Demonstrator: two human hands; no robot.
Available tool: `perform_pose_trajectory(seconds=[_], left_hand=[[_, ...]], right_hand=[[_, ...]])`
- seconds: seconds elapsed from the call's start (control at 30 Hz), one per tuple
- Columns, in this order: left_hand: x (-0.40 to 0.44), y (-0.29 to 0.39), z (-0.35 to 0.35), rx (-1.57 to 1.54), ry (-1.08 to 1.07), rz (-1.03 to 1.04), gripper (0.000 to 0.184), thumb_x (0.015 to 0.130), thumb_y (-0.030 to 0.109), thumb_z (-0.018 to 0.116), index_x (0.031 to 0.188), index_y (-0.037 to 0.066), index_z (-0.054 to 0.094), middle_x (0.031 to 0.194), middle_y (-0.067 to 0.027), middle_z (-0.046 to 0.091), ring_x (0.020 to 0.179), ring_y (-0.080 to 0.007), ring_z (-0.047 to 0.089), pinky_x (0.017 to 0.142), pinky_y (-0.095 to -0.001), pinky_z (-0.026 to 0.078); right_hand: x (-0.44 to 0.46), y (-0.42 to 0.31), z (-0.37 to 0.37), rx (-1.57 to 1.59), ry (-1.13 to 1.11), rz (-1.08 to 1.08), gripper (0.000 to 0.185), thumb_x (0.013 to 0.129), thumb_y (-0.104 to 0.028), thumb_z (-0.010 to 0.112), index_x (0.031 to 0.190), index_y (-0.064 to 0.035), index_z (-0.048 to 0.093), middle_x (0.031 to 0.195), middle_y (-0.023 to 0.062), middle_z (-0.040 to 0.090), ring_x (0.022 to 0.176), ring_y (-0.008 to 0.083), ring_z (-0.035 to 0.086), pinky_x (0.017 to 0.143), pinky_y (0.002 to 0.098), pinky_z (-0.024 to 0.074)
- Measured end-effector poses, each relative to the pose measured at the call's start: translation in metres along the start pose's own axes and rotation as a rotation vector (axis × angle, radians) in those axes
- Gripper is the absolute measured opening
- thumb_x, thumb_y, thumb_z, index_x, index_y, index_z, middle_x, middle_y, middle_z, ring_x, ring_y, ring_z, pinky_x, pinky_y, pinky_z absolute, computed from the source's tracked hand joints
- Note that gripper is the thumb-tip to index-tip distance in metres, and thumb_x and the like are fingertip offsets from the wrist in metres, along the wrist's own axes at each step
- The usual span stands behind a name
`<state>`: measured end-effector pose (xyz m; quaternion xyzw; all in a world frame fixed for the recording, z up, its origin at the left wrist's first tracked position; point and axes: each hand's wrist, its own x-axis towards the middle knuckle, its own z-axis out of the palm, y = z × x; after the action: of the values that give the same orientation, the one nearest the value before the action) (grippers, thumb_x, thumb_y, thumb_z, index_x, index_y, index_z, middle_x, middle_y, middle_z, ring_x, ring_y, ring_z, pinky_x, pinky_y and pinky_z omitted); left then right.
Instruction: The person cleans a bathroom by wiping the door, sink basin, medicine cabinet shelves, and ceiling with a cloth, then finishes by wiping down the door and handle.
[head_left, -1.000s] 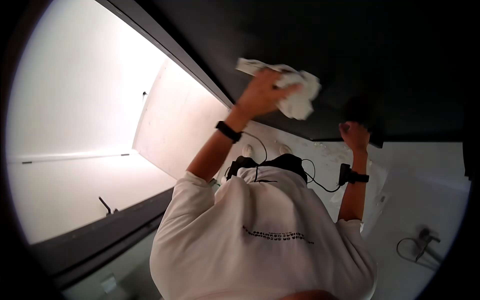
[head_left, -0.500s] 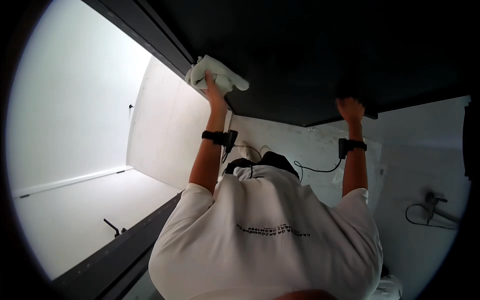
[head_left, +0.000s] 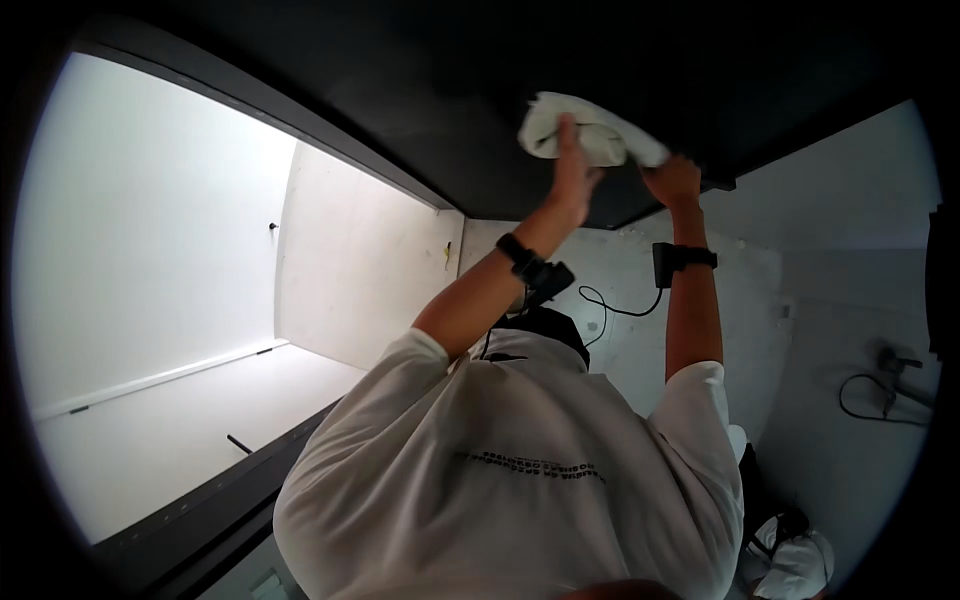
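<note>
My left hand [head_left: 573, 182] is closed on a folded white cloth [head_left: 595, 135], which lies against the dark panel [head_left: 400, 120] in front of me. My right hand [head_left: 677, 182] is curled into a fist at the lower edge of that panel. The cloth's right end reaches close to the right fist; whether they touch I cannot tell. Whatever the right fingers grip is hidden behind the hand.
On the left is a brightly lit white recess [head_left: 180, 230] with a dark frame [head_left: 240, 465]. A hose fitting [head_left: 890, 375] hangs on the right wall. White bags [head_left: 790, 560] stand at the lower right. Cables run from my wrist straps.
My left hand has carried the cloth rightward across the panel, from its left edge to near my right hand. The right fist keeps its place at the panel edge while the view has shifted.
</note>
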<state>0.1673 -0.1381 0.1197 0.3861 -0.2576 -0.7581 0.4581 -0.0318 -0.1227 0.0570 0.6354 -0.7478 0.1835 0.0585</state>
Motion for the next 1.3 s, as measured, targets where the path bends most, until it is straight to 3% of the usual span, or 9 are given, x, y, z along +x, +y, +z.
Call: perform_pose_trajectory(seconds=[0.2,0.23,0.3,0.43,0.63,0.9,1.0,1.2,1.3], left_hand=[[0.005,-0.011,0.027,-0.222,-0.18,-0.355,0.078,0.095,0.07,0.038,0.148,0.012,0.035,0.145,-0.0142,0.045,0.133,-0.0352,0.045,0.114,-0.0491,0.032],[0.003,-0.007,0.019,-0.264,-0.2,-0.278,0.072,0.096,0.066,0.041,0.144,0.013,0.039,0.141,-0.012,0.049,0.131,-0.0329,0.047,0.113,-0.0481,0.035],[0.004,0.007,-0.013,-0.337,-0.263,-0.125,0.058,0.098,0.058,0.046,0.137,0.014,0.048,0.135,-0.0074,0.055,0.127,-0.0283,0.051,0.11,-0.0462,0.039],[0.014,0.039,-0.127,-0.682,-0.495,0.128,0.056,0.092,0.046,0.062,0.131,0.008,0.049,0.128,-0.0111,0.057,0.115,-0.0305,0.058,0.1,-0.0466,0.047],[0.001,0.189,-0.241,-0.109,-0.085,0.634,0.046,0.096,0.043,0.053,0.126,0.008,0.052,0.124,-0.0117,0.058,0.12,-0.028,0.057,0.101,-0.0488,0.05],[-0.081,0.3,-0.147,0.515,0.437,1.409,0.047,0.1,0.03,0.056,0.134,0.0,0.047,0.132,-0.0133,0.055,0.121,-0.0268,0.055,0.104,-0.0394,0.044],[-0.089,0.315,-0.111,0.726,0.501,1.651,0.043,0.091,0.012,0.068,0.128,0.0,0.049,0.126,-0.0134,0.057,0.119,-0.0253,0.056,0.103,-0.0389,0.045],[-0.074,0.291,-0.123,0.82,0.186,1.824,0.099,0.068,0.005,0.088,0.145,0.007,0.025,0.144,-0.0174,0.039,0.135,-0.0314,0.043,0.112,-0.0461,0.04],[-0.06,0.266,-0.144,1.188,0.053,1.99,0.056,0.077,0.018,0.081,0.129,0.017,0.06,0.139,-0.0143,0.05,0.132,-0.034,0.046,0.104,-0.047,0.041]], right_hand=[[0.004,0.013,0.006,-0.088,-0.145,-0.05,0.031,0.086,-0.034,0.065,0.109,-0.0138,0.069,0.112,0.0098,0.069,0.105,0.0307,0.064,0.089,0.0463,0.0518],[0.004,0.023,0.023,-0.011,0.164,-0.218,0.031,0.088,-0.036,0.063,0.11,-0.0142,0.069,0.113,0.0117,0.068,0.101,0.0324,0.066,0.086,0.0467,0.0534],[0.007,0.027,0.014,-0.33,-0.363,0.021,0.032,0.089,-0.039,0.06,0.105,-0.0144,0.071,0.107,0.0146,0.07,0.096,0.0347,0.068,0.083,0.0476,0.0553],[0.005,-0.005,-0.018,-0.154,-0.316,0.039,0.037,0.091,-0.043,0.055,0.084,-0.0128,0.075,0.087,0.0155,0.073,0.084,0.0345,0.071,0.075,0.0466,0.0572],[0.011,-0.011,-0.03,-0.103,-0.319,0.112,0.033,0.086,-0.037,0.058,0.082,-0.0099,0.075,0.088,0.0166,0.073,0.084,0.0343,0.071,0.074,0.0469,0.0566],[0.001,0.001,-0.024,-0.18,-0.314,0.158,0.034,0.085,-0.039,0.055,0.083,-0.0124,0.075,0.087,0.0154,0.072,0.081,0.0369,0.07,0.07,0.0492,0.0567],[-0.016,-0.009,-0.04,0.052,-0.192,0.165,0.028,0.087,-0.034,0.062,0.086,-0.0081,0.072,0.093,0.0159,0.071,0.085,0.0365,0.068,0.071,0.0445,0.0543],[-0.062,0.068,-0.067,0.698,0.906,0.421,0.033,0.099,-0.03,0.049,0.094,-0.0019,0.066,0.094,0.0097,0.065,0.084,0.0219,0.061,0.077,0.0357,0.0469],[-0.033,0.079,-0.09,1.123,0.846,0.691,0.053,0.102,-0.048,0.036,0.122,-0.0041,0.058,0.117,0.0119,0.064,0.109,0.0244,0.057,0.098,0.0426,0.0394]])
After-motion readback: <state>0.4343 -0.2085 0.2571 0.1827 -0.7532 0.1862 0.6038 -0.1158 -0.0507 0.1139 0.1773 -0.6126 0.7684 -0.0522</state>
